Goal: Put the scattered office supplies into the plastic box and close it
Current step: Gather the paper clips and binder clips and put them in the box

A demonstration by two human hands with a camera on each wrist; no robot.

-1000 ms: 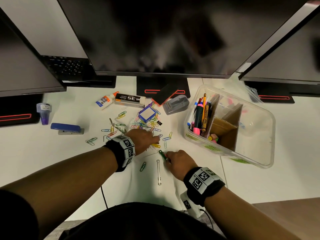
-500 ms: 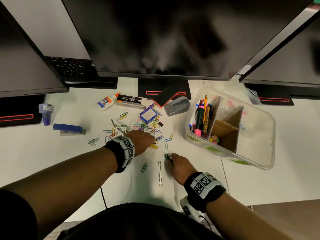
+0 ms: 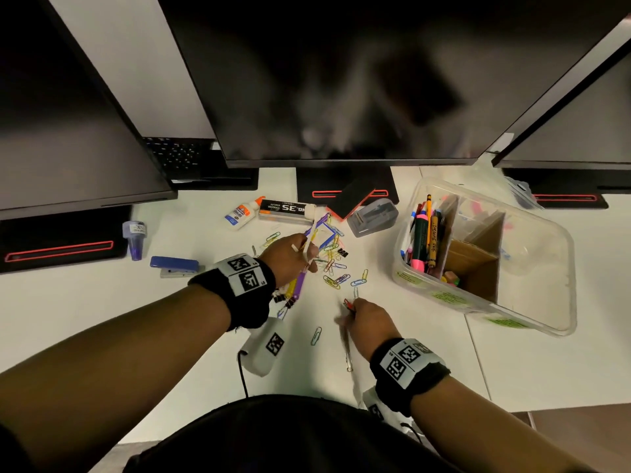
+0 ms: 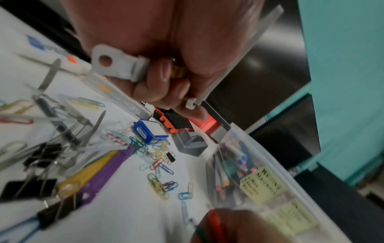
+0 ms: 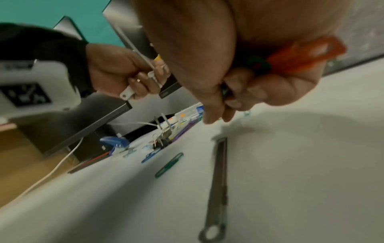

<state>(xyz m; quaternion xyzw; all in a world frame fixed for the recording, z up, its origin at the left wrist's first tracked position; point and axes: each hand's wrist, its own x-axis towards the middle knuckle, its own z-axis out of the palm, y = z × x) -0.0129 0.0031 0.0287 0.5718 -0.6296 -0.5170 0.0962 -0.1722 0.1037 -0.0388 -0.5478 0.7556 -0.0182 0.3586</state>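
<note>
My left hand [image 3: 302, 254] is raised over the pile and grips a white plastic strip [image 3: 312, 237]; the left wrist view shows the white strip's holed end [image 4: 116, 65] sticking out of the fist, with something yellow inside. My right hand [image 3: 353, 307] is curled round an orange-red strip [image 5: 301, 52] and a green one [image 5: 257, 64], just above the desk. The clear plastic box [image 3: 444, 295] stands open at the right, with pens and cardboard dividers in it. Coloured paper clips [image 3: 336, 278], purple and yellow strips [image 3: 297, 285], black binder clips [image 3: 283, 298] and a metal strip [image 3: 346, 349] lie scattered on the desk.
A glue bottle [image 3: 240, 213], staples box [image 3: 286, 210], small blue box [image 4: 149, 131] and grey dispenser [image 3: 375, 216] lie behind the pile. A blue stapler [image 3: 176, 266] and a purple bottle [image 3: 135, 238] sit at the left. Three dark monitors overhang the desk's back.
My left hand has lifted off the pile with the white strip, uncovering the purple and yellow strips and binder clips. My right hand has edged forward and now holds a red strip with the green one.
</note>
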